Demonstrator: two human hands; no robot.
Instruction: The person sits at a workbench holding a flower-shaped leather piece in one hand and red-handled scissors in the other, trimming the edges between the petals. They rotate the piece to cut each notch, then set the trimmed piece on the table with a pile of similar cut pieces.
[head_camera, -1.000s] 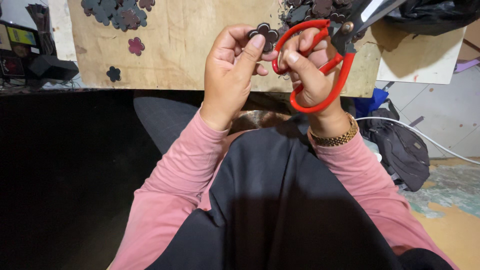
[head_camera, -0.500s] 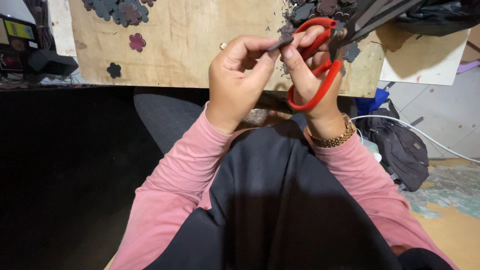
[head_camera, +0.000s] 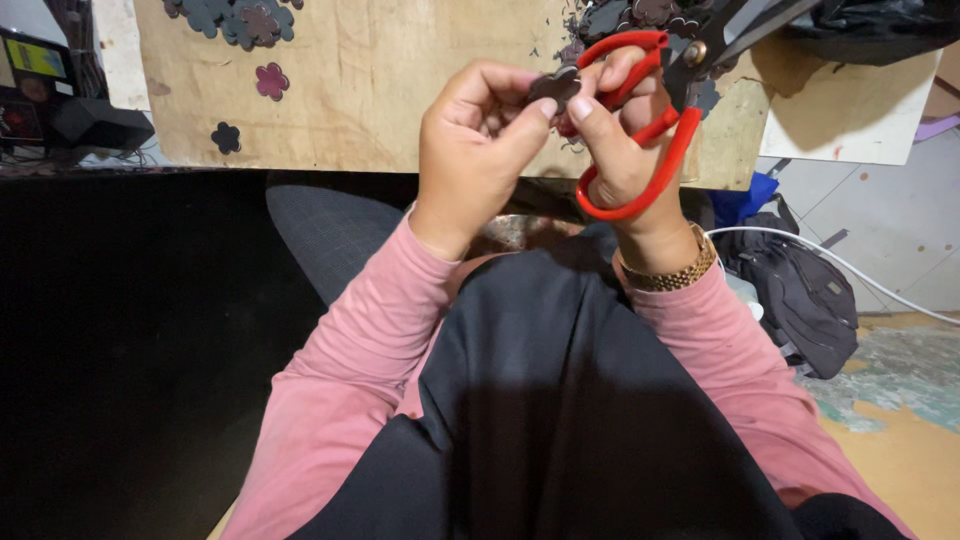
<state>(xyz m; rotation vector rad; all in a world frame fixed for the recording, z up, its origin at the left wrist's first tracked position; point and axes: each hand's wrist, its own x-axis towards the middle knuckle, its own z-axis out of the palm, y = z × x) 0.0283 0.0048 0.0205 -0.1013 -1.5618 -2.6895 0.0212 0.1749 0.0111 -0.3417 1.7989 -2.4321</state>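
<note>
Head view, read left to right. Dark electronic devices (head_camera: 60, 110) sit at nine to ten o'clock, beside the wooden counter (head_camera: 380, 90) that spans the top of the view. On the counter's left part lie flower-shaped cutouts: a cluster of dark ones (head_camera: 235, 18) at eleven o'clock, a single maroon flower (head_camera: 270, 80) below it, and a single dark flower (head_camera: 226, 137) lower left of that. Left hand (head_camera: 475, 150), in a pink sleeve (head_camera: 360, 360), is raised in front of the counter edge at twelve o'clock; its thumb and fingertips pinch a small dark flower-shaped piece (head_camera: 556, 87). Right hand (head_camera: 625, 150) touches the same piece from the other side with thumb and forefinger, while its remaining fingers pass through the handles of the red scissors (head_camera: 650, 130), gripping them. Blades point up and right toward one o'clock; whether they are parted cannot be told. More dark cutouts (head_camera: 640, 15) lie on the counter behind the scissors. A gold bracelet (head_camera: 668, 275) circles the right wrist. A dark bag (head_camera: 800, 300) and a white cable (head_camera: 850, 270) lie on the floor at three o'clock.
</note>
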